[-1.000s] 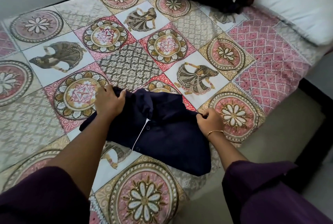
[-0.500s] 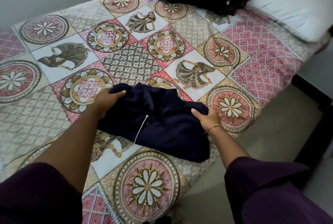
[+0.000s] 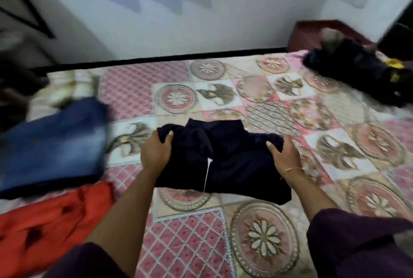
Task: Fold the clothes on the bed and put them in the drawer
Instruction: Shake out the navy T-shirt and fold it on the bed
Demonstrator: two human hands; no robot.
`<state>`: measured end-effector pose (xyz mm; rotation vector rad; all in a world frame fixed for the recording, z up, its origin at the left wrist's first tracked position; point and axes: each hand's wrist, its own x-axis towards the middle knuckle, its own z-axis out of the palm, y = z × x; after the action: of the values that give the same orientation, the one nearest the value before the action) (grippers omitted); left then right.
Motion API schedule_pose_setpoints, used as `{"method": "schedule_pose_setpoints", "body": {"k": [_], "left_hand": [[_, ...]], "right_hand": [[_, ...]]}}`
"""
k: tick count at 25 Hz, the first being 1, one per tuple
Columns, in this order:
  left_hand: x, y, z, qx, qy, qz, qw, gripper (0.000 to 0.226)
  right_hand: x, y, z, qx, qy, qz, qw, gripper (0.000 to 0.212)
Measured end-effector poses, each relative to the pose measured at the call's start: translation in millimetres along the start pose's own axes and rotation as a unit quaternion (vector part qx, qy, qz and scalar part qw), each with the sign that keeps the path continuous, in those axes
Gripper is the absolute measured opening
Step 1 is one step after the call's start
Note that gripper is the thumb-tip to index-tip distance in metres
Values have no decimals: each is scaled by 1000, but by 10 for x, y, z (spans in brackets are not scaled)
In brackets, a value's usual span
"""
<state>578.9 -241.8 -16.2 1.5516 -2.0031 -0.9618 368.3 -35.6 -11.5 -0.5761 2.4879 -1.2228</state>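
We had the folded navy shirt (image 3: 225, 157) lying on the patterned bedspread (image 3: 263, 239), near the middle of the bed's near edge. Our left hand (image 3: 156, 152) gripped the shirt's left side, thumb on top and fingers tucked under the cloth. Our right hand (image 3: 285, 152) gripped its right side the same way, thumb curled over the fabric; a thin gold bracelet (image 3: 290, 169) sat at that wrist. A short white line, a tag or a placket edge, showed at the shirt's middle; we could not tell which. Whether the shirt rested on the bedspread or was lifted just clear of it, we could not tell either.

Toward the bed's left edge lay a pair of blue jeans (image 3: 53, 148), blurred, and nearer the near left corner an orange garment (image 3: 51, 235), the two touching or overlapping at their shared border. Beyond the jeans sat a cream-coloured bundle (image 3: 64, 92), too smeared to make out. At the far right corner lay a heap of dark clothes (image 3: 357, 72) with a bit of yellow in it, well apart from the shirt. Both our sleeves were dark purple (image 3: 357, 244). A white wall (image 3: 178, 20) stood behind the bed's far edge.
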Motion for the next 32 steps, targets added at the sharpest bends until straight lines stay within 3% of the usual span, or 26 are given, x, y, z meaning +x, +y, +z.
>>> {"method": "schedule_pose_setpoints", "body": {"k": [3, 8, 13, 17, 22, 27, 29, 32], "left_hand": [[-149, -763, -990, 39, 96, -85, 991, 44], [-483, -1748, -2115, 89, 177, -181, 963, 40], [-483, -2708, -2945, 118, 212, -274, 930, 37], [-166, -3369, -3042, 128, 144, -329, 924, 38], [54, -3881, -2765, 134, 84, -351, 923, 46], [128, -3946, -2680, 11, 116, -388, 914, 64], [177, -3968, -2707, 15, 126, -384, 915, 53], [236, -3884, -2709, 41, 170, -319, 932, 39]], "right_hand": [[-396, -684, 776, -19, -110, -50, 992, 34], [-1075, -1342, 1894, -35, -221, -100, 970, 36], [-1537, -1732, 3042, -42, -309, -101, 945, 30], [-1640, -1670, 3768, -114, -331, -60, 935, 36], [-1656, -1389, 4078, -225, -296, -41, 927, 45], [-1657, -1346, 4115, -88, -301, 47, 948, 43], [-1672, -1348, 4104, -63, -319, 62, 944, 34], [-1685, -1346, 4022, -36, -275, 73, 958, 33]]}}
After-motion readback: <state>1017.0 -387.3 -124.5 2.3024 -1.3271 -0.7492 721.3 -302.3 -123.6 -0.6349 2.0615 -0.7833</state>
